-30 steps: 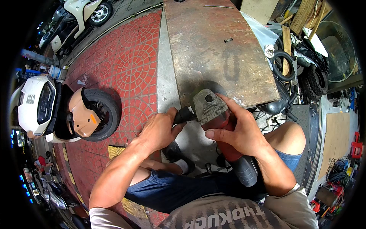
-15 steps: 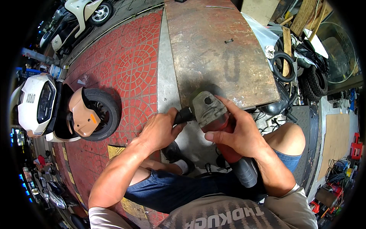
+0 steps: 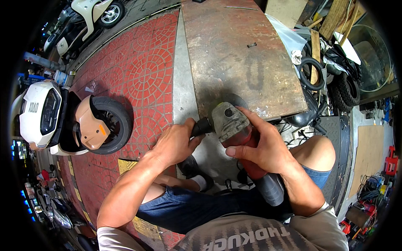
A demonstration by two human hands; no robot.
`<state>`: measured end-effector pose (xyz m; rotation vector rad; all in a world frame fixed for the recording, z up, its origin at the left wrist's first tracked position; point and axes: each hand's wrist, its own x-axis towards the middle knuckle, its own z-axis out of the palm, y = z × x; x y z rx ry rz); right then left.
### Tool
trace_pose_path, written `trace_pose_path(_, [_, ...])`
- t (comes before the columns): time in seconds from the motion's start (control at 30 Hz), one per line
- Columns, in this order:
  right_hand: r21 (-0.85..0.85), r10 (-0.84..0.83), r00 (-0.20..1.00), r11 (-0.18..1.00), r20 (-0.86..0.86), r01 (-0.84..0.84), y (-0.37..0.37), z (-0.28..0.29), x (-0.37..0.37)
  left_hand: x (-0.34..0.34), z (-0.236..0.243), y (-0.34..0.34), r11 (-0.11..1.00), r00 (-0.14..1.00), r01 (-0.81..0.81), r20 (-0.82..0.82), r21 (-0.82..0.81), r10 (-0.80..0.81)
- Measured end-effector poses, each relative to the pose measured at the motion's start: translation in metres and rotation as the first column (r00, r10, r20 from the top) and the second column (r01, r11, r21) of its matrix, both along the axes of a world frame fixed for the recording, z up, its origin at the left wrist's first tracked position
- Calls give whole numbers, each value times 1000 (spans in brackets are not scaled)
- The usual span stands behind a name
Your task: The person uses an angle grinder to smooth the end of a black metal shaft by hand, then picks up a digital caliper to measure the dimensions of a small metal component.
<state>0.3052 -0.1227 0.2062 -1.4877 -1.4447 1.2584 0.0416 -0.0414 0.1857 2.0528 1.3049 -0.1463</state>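
An angle grinder (image 3: 231, 122) with a worn grey gear head and a red body is held tilted over the near edge of a wooden board (image 3: 234, 46). My left hand (image 3: 175, 142) is closed round its black side handle (image 3: 202, 126). My right hand (image 3: 268, 146) wraps the red body just behind the head, thumb on the near side. Part of a dark round disc (image 3: 238, 99) shows beyond the head; the rest is hidden beneath it. A small dark bolt-like piece (image 3: 251, 45) lies on the board, and a thin rod (image 3: 240, 8) lies near its far end.
A white and tan scooter (image 3: 90, 125) stands at the left on red paving (image 3: 146, 71), another scooter (image 3: 88, 21) farther off. At the right are tyres (image 3: 345, 90), wood offcuts (image 3: 315, 54) and cables. My bent knees flank the grinder.
The grinder head has shifted very slightly toward me, and a little more of the disc shows beyond it. Both hands keep their grip.
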Motion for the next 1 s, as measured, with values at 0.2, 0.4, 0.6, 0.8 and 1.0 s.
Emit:
trace_pose_path(0.2, [-3,-13,998,1000,-58,13,1,-3,0,1,0,1,1000,1000,-1,-9,-9,1])
trace_pose_path(0.4, [-16,-11,998,1000,-61,10,1,-3,0,0,2,0,1000,1000,6,-3,2,-6])
trace_pose_path(0.6, [-24,6,999,1000,-37,-7,0,-1,1,-1,0,1,1000,1000,0,18,-9,0])
trace_pose_path(0.8, [-35,-21,993,999,-117,17,0,-7,2,0,1,2,1000,1000,-2,13,-22,2])
trace_pose_path(1.0, [-55,-25,991,998,-130,18,0,-4,2,-2,-2,2,1000,1000,2,19,-20,-1])
